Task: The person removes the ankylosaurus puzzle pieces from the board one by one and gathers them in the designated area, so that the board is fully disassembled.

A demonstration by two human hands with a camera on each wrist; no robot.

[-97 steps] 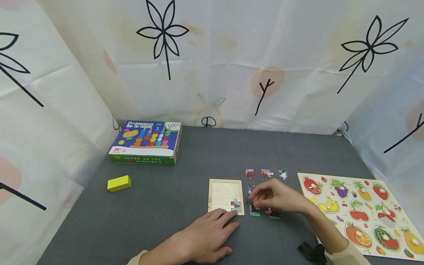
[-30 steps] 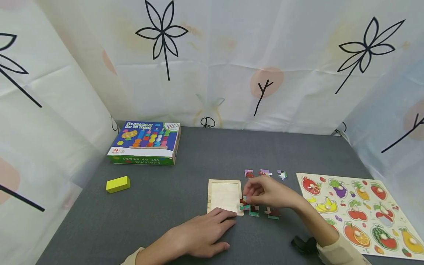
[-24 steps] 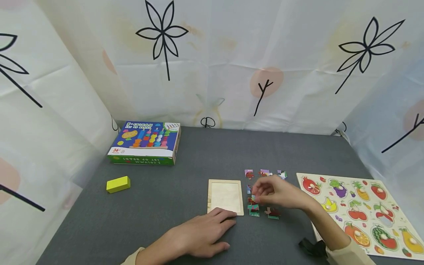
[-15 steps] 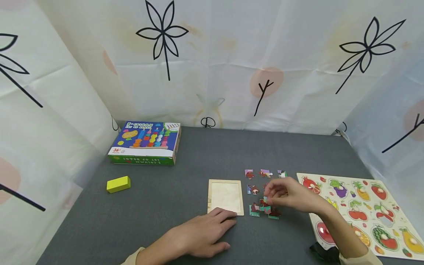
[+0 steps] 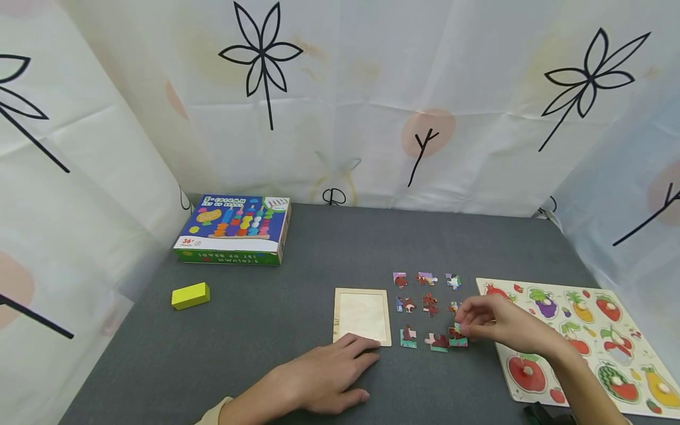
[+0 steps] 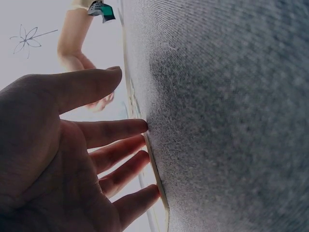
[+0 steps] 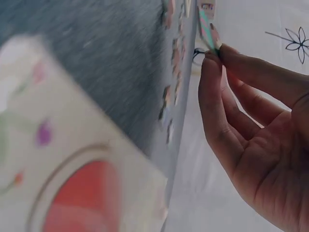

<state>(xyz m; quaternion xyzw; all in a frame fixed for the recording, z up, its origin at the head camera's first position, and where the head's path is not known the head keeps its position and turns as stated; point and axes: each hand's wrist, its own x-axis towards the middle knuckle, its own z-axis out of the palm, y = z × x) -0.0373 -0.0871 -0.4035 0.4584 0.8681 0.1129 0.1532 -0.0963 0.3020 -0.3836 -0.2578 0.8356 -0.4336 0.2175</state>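
My right hand [image 5: 491,321] pinches a jigsaw puzzle piece [image 5: 457,338] between thumb and index finger, at the right end of the nearest row of pieces. In the right wrist view the pinched puzzle piece [image 7: 206,30] shows green and pink, raised off the table. Loose pieces lie in rows to its left and beyond, among them a brown one [image 5: 430,304] and a green-edged one [image 5: 408,337]. My left hand [image 5: 324,375] rests with straight fingers at the near edge of a bare wooden puzzle tray [image 5: 362,316]. In the left wrist view, the fingertips of that hand [image 6: 96,145] touch the tray's edge.
A fruit puzzle board [image 5: 531,372] lies at the right, partly beneath my right forearm. At the back left stands a bead-set box [image 5: 232,229], with a yellow block [image 5: 190,295] nearer. White patterned cloth [image 5: 372,159] walls the table.
The piece that was in the tray's lower right corner has been lifted out. My right hand has carried it rightward past the other pieces. My left hand stays at the tray.
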